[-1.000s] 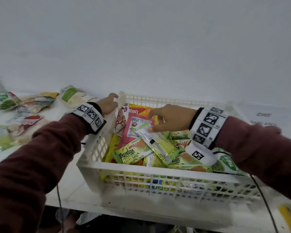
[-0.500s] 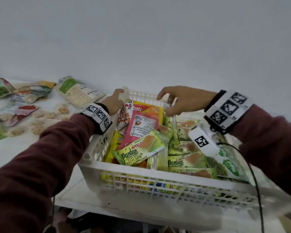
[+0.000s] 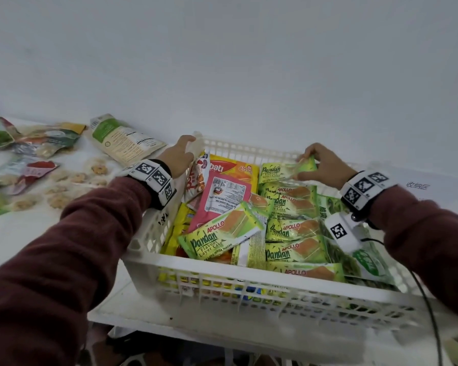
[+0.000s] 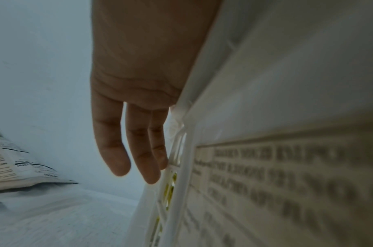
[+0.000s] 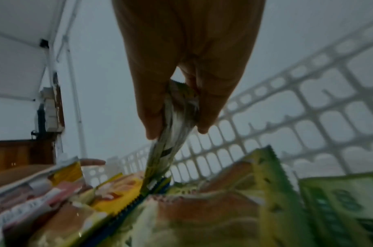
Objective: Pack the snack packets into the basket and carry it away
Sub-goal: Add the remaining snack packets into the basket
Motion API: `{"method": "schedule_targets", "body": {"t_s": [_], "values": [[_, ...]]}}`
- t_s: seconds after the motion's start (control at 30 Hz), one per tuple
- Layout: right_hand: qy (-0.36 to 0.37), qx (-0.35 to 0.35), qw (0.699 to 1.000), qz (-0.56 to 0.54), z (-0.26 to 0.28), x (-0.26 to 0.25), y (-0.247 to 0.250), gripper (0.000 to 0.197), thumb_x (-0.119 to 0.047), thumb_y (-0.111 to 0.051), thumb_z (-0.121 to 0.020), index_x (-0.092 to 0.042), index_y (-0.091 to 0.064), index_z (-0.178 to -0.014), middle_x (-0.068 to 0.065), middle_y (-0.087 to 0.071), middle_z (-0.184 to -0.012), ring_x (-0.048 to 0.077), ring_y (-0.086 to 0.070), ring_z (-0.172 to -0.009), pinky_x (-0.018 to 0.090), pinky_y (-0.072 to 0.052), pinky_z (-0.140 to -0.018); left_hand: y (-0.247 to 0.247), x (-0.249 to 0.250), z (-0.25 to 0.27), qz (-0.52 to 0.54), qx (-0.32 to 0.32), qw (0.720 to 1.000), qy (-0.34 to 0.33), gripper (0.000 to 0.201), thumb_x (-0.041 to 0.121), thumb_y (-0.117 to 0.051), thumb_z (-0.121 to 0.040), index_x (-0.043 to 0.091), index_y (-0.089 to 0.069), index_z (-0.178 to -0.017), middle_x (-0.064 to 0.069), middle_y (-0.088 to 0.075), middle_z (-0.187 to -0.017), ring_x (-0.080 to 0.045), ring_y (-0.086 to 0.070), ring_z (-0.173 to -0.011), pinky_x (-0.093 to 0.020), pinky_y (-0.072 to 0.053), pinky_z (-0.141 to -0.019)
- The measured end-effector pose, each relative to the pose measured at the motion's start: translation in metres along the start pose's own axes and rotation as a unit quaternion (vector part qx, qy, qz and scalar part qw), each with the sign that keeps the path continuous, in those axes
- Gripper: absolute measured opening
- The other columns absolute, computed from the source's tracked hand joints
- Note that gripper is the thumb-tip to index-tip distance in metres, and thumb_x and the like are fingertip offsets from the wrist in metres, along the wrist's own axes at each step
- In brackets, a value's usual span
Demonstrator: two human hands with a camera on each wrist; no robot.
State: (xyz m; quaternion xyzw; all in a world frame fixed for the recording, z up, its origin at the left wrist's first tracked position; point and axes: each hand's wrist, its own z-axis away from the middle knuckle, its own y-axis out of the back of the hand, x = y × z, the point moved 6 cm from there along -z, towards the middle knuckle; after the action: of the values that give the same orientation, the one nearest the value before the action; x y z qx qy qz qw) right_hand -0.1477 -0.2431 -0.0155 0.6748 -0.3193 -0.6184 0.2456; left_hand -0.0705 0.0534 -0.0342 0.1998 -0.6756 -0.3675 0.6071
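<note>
A white plastic basket [image 3: 249,268] stands on the table's front edge, filled with several snack packets: green Pandan cake packets [image 3: 222,236], a pink packet [image 3: 222,199] and an orange one [image 3: 238,167]. My left hand [image 3: 180,154] rests on the basket's far left corner. Its fingers [image 4: 139,150] hang straight down the outer wall [image 4: 265,83], and the thumb is hidden. My right hand [image 3: 320,165] is over the far side and pinches one end of a green Pandan packet [image 3: 286,170]. Thumb and fingers squeeze the crinkled packet [image 5: 175,117] just above the others.
Left of the basket, a beige and green pouch [image 3: 122,140], several other packets [image 3: 37,143] and small round snack pieces [image 3: 64,186] lie on the white table. A plain wall stands close behind. A cable [image 3: 428,299] hangs from my right wrist.
My right hand moved from the middle of the basket to its far side and now pinches a green Pandan packet. My left hand stayed at the far left corner.
</note>
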Motion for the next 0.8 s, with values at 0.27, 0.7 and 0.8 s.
{"method": "schedule_targets", "body": {"t_s": [0.27,0.7,0.8], "values": [[-0.064,-0.168,0.964,0.197,0.009,0.03,-0.015,0.026,-0.029,-0.073,-0.076,-0.032,-0.051,-0.088,-0.006,-0.041,-0.119,0.014,-0.038,-0.116,0.034,-0.032,-0.097,0.001,0.0,0.0,0.0,0.001,1.0,-0.002,0.052,0.007,-0.034,-0.092,0.017,-0.023,-0.142,-0.027,-0.052,-0.125,-0.023,-0.048,-0.08,-0.027,-0.036,-0.066],[-0.005,-0.129,0.933,0.336,0.005,0.017,-0.024,0.025,-0.024,-0.062,-0.085,-0.029,-0.061,-0.11,0.005,-0.05,-0.125,0.022,-0.052,-0.111,0.038,-0.043,-0.097,0.0,-0.002,-0.002,-0.006,0.007,1.0,-0.006,0.052,0.008,-0.035,-0.092,0.018,-0.023,-0.142,-0.019,-0.05,-0.103,-0.016,-0.042,-0.063,-0.018,-0.032,-0.058],[0.036,-0.115,0.919,0.375,0.006,-0.005,-0.022,0.033,-0.029,-0.061,-0.086,-0.028,-0.057,-0.118,0.003,-0.048,-0.131,0.021,-0.051,-0.115,0.037,-0.041,-0.098,0.0,-0.003,-0.004,-0.003,0.008,1.0,-0.006,0.052,0.008,-0.035,-0.092,0.019,-0.024,-0.141,-0.013,-0.045,-0.1,-0.017,-0.043,-0.063,-0.026,-0.035,-0.058]]}}
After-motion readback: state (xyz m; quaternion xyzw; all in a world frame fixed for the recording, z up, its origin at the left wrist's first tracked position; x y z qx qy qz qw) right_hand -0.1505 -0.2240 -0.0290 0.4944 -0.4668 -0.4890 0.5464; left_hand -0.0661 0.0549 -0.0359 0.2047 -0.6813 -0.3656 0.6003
